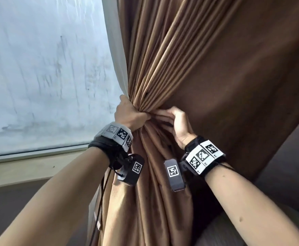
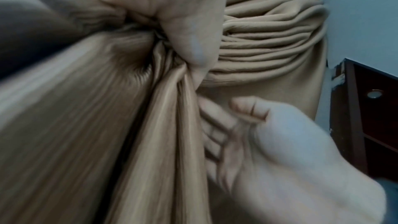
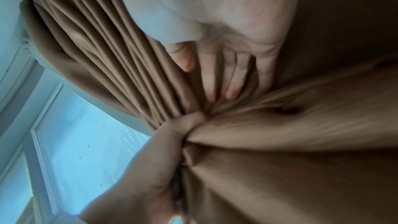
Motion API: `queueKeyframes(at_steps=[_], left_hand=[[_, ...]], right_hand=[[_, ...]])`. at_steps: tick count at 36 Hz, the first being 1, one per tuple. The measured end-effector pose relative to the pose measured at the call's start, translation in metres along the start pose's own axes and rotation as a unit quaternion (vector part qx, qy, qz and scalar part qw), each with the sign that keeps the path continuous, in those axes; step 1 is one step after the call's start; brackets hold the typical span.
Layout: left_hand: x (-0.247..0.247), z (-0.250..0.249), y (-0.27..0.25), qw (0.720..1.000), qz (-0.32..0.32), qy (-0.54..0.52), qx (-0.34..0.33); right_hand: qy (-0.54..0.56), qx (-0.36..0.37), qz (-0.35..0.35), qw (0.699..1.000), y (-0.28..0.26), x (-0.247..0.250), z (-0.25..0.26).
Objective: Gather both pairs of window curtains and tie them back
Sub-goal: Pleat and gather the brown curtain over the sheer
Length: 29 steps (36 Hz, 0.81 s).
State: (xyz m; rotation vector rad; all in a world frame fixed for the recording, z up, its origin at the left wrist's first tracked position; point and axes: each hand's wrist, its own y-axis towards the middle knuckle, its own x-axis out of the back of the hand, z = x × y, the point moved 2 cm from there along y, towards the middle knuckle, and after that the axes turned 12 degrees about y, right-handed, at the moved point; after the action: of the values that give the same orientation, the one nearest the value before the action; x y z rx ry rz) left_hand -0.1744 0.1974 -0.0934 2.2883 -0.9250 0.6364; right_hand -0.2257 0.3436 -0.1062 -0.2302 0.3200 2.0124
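Note:
A brown curtain (image 1: 189, 68) hangs to the right of the window, with a pale lining (image 1: 117, 59) along its left edge. My left hand (image 1: 130, 112) grips the bunched pleats at waist height, fingers curled round the gather. My right hand (image 1: 177, 121) is just right of it, fingers laid on the folds beside the gather and gently bent. In the left wrist view my left thumb (image 2: 189, 23) clamps the pleats (image 2: 269, 37), and the right hand (image 2: 269, 151) lies below. In the right wrist view the right fingers (image 3: 215, 74) press the folds above the left hand (image 3: 155, 159). No tie-back shows.
A frosted window pane (image 1: 43, 68) fills the left, with its white frame and a pale sill (image 1: 29, 167) below. A dark wooden piece of furniture (image 2: 370, 125) shows against the wall in the left wrist view. A grey surface (image 1: 287, 166) lies at the lower right.

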Motion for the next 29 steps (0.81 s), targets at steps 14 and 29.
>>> queueKeyframes(at_steps=[14, 29], left_hand=[[0.035, 0.019, 0.021, 0.998, 0.032, -0.038, 0.029], [0.038, 0.018, 0.013, 0.995, 0.065, -0.07, 0.002]], right_hand=[[-0.099, 0.108, -0.43, 0.891, 0.033, 0.152, 0.027], [0.119, -0.021, -0.019, 0.993, 0.032, 0.086, 0.012]])
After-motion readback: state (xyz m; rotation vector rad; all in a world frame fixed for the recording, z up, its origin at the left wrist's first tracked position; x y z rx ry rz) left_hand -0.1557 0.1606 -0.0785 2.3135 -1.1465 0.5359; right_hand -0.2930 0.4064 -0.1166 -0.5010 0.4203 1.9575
